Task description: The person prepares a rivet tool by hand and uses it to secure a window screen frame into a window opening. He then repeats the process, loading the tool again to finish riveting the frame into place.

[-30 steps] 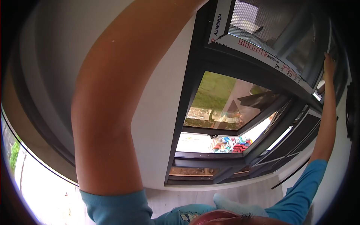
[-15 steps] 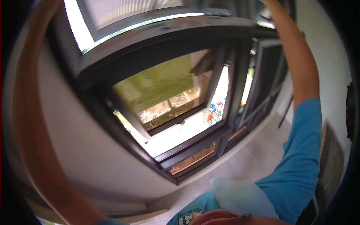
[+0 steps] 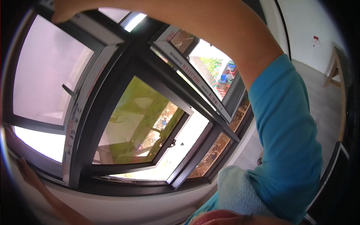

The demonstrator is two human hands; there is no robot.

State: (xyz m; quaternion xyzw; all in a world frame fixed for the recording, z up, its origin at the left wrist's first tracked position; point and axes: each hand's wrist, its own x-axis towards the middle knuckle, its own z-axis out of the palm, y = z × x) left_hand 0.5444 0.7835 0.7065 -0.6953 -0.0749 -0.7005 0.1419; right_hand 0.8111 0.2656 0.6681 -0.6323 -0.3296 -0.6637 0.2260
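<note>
My right hand (image 3: 66, 10) reaches across to the upper left, at the dark window frame (image 3: 80, 28). Its thumb points down against the frame; the other fingers are cut off by the view's edge. At the lower left, my left hand (image 3: 27, 173) touches the left edge of the frame, thumb apart from the shadowed fingers. Between the hands is a tilted-out window sash (image 3: 45, 71) with pale glass and a dark handle (image 3: 69, 91). Beside it, a second sash (image 3: 138, 123) also stands tilted out, its glass showing green grass. Printed tape (image 3: 191, 75) covers parts of the frame.
A white wall (image 3: 112, 210) runs below the window. To the right are a grey floor (image 3: 249, 153), a wooden stand (image 3: 339, 75) and a dark panel (image 3: 330, 180). Colored crates (image 3: 227, 77) show outside. A pale towel (image 3: 240, 187) hangs at my chest.
My view has swung left and rolled. The right arm, raised at the right before, now crosses the top to the upper left. The left hand has come into view at the lower left.
</note>
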